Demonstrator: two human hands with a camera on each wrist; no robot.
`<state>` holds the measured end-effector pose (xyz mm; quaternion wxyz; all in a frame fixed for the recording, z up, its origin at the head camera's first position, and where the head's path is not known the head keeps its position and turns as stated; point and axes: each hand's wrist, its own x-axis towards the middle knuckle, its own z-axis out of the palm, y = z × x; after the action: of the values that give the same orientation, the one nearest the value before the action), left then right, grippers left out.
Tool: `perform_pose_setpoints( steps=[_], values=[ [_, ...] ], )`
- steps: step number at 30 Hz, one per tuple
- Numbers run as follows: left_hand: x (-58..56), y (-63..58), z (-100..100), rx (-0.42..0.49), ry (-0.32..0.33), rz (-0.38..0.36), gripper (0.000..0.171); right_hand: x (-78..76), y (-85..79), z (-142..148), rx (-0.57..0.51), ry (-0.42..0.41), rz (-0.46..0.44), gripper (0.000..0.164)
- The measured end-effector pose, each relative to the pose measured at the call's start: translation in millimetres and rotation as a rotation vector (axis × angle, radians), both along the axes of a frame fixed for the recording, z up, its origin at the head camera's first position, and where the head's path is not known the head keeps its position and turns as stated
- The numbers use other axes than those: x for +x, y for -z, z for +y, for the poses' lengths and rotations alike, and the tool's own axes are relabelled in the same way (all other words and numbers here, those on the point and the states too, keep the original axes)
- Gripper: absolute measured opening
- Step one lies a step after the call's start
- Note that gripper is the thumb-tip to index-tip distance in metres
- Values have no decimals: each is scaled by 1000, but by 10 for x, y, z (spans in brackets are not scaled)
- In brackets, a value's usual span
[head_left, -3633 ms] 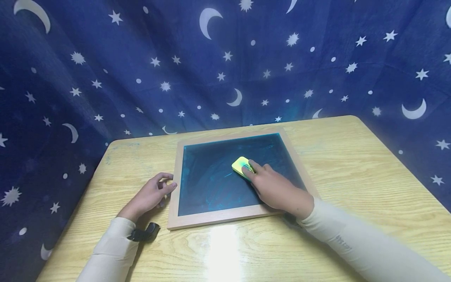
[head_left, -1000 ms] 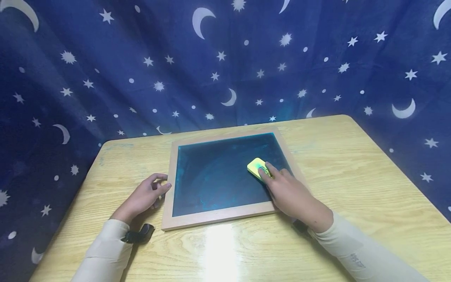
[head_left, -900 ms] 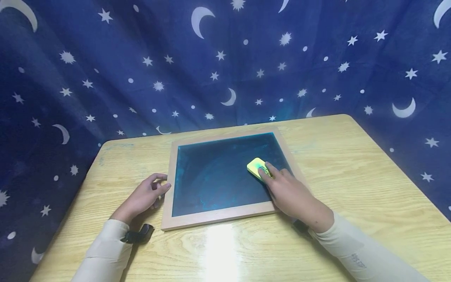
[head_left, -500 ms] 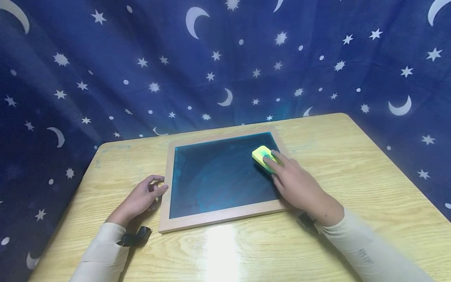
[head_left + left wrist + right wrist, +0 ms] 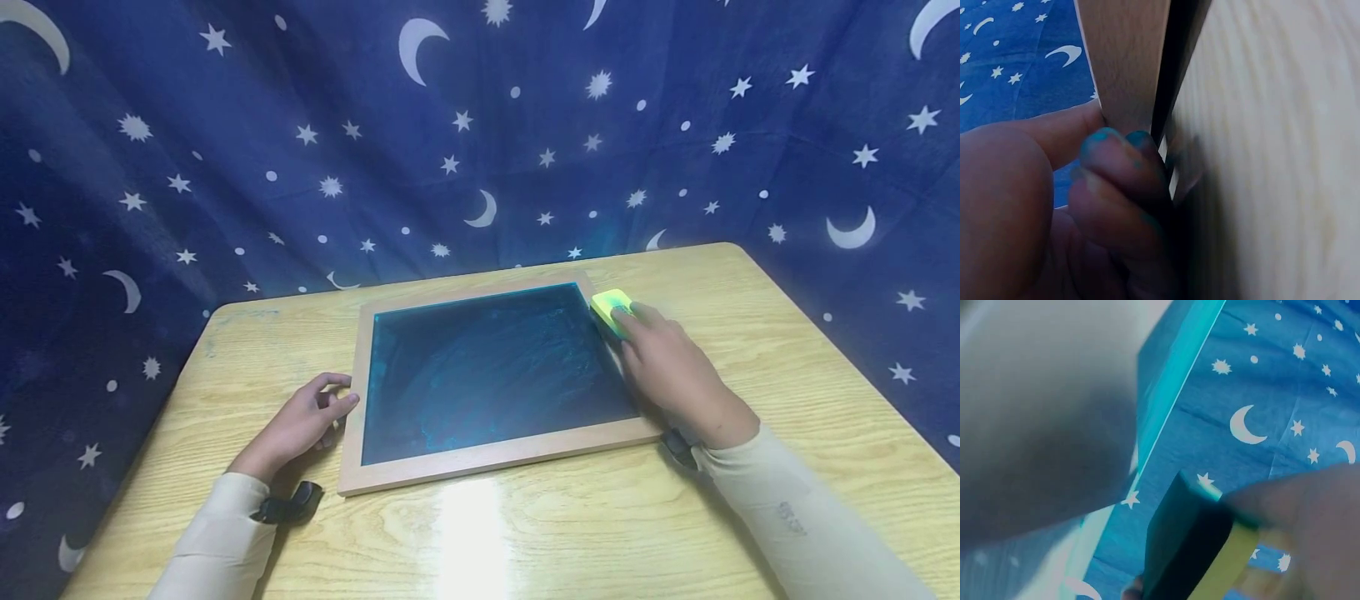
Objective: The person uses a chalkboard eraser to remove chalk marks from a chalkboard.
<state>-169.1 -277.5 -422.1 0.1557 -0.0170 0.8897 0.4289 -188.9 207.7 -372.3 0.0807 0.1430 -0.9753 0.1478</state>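
A wood-framed chalkboard (image 5: 487, 375) lies on the table, smeared with faint blue-green chalk dust that is denser along its lower left. My left hand (image 5: 303, 421) holds the left side of the frame (image 5: 1125, 56); in the left wrist view its curled, blue-stained fingertips (image 5: 1107, 150) are at the frame's lower edge, close to the tabletop. My right hand (image 5: 671, 362) grips a yellow eraser (image 5: 609, 302) over the board's right frame. In the right wrist view the eraser's dark felt side (image 5: 1179, 544) shows, tilted.
The light wood table (image 5: 562, 517) extends around the board, with blue chalk dust near its far left corner. A dark blue curtain (image 5: 360, 67) with moons and stars hangs behind and at the sides. Black camera mounts (image 5: 296, 504) sit at both wrists.
The right hand has carried the eraser right and away from me, from the board's middle to its right frame. A short chalk line near the middle is gone. The left hand keeps its place.
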Motion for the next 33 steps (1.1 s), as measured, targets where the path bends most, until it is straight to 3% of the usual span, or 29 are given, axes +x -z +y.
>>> perform_pose_setpoints(
  steps=[8, 19, 33],
  values=[
    [0, -2, 12, -7, 0, 1, 60, -50, -3, 124, -19, 29, -49, 46],
    [9, -3, 22, 6, -5, -2, 60, -75, -50, 253, -29, -31, -98, 44],
    [12, -22, 20, 12, -7, -2, 61, -150, -3, 364, -25, 3, -163, 47]
  ],
)
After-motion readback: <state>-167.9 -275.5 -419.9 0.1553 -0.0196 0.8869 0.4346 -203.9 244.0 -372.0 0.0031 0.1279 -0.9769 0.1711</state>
